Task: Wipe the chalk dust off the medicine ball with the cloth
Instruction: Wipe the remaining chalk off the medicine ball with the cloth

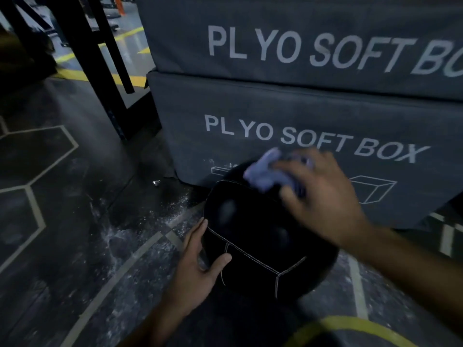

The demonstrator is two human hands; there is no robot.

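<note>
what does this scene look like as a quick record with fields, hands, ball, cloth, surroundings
setting: gym floor with hexagon lines
ball: black medicine ball with pale stitching, on the floor in front of the lower plyo soft box
cloth: pale purple cloth, bunched, on the ball's upper far side
right hand: right hand holds the cloth against the ball; blurred
left hand: left hand rests on the ball's left side, thumb across a seam
chalk: white chalk dust scattered on the floor left of the ball
behind: second soft box stacked on the first
</note>
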